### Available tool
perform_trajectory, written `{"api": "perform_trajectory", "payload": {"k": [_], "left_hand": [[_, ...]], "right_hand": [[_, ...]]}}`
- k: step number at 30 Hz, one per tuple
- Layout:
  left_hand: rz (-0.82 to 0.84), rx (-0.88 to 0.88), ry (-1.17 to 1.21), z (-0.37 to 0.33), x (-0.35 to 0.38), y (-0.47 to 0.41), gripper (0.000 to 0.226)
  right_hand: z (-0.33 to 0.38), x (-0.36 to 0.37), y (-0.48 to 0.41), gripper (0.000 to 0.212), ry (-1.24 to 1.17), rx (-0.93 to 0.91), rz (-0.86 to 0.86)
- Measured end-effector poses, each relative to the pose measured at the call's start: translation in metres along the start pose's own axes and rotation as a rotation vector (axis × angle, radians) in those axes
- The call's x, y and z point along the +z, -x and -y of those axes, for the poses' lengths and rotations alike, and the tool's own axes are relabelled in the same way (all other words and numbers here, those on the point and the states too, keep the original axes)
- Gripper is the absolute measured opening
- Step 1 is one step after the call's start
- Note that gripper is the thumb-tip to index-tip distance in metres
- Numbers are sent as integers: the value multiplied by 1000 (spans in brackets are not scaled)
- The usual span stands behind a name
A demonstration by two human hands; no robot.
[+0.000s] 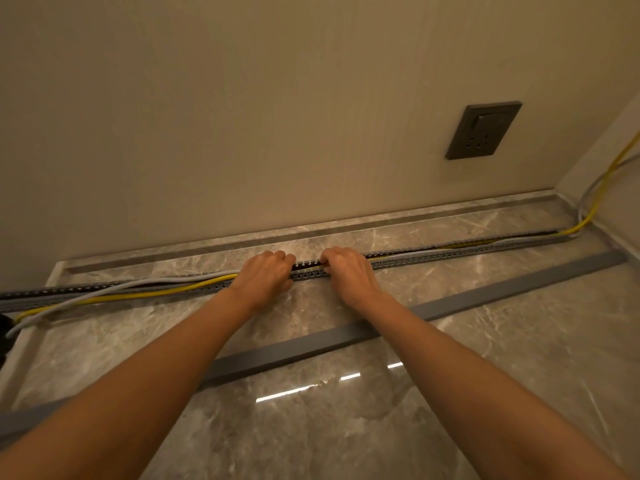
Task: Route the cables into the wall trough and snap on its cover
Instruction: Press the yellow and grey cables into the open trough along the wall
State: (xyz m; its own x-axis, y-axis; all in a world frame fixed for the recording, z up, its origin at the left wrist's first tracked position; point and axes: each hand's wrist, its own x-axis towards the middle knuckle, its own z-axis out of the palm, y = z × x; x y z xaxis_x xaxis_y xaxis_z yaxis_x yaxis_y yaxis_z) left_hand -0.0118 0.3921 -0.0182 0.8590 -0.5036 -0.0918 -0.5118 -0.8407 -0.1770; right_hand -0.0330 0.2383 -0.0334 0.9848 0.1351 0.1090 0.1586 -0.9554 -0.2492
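Note:
A long grey slotted trough (450, 254) lies on the marble surface near the wall, running left to right. A yellow cable (145, 293) and a grey-white cable (114, 287) lie inside it on the right and hang over its front edge on the left. My left hand (265, 275) and my right hand (346, 270) rest on the trough's middle, close together, fingers curled over its top and pressing on the cables; the fingertips are hidden. The flat grey cover (311, 344) lies loose on the marble in front, under my forearms.
A dark wall socket (483, 129) sits on the beige wall at the right. Both cables climb the right corner (595, 199). The marble ledge (381, 410) has a raised rim along the wall and a left edge with a dark object (4, 336).

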Motion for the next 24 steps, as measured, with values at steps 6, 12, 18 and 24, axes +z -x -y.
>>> {"api": "perform_trajectory", "payload": {"k": [6, 12, 18, 24], "left_hand": [[85, 4, -110, -6, -7, -6, 22], [108, 52, -169, -21, -21, -13, 24], [44, 75, -33, -36, -12, -16, 27], [60, 4, 56, -36, -14, -22, 22]], "right_hand": [[-4, -4, -1, 25, -21, -12, 78], [-27, -7, 17, 24, 17, -49, -15], [-33, -19, 15, 20, 43, 20, -28], [-43, -27, 13, 21, 104, 120, 92]]}}
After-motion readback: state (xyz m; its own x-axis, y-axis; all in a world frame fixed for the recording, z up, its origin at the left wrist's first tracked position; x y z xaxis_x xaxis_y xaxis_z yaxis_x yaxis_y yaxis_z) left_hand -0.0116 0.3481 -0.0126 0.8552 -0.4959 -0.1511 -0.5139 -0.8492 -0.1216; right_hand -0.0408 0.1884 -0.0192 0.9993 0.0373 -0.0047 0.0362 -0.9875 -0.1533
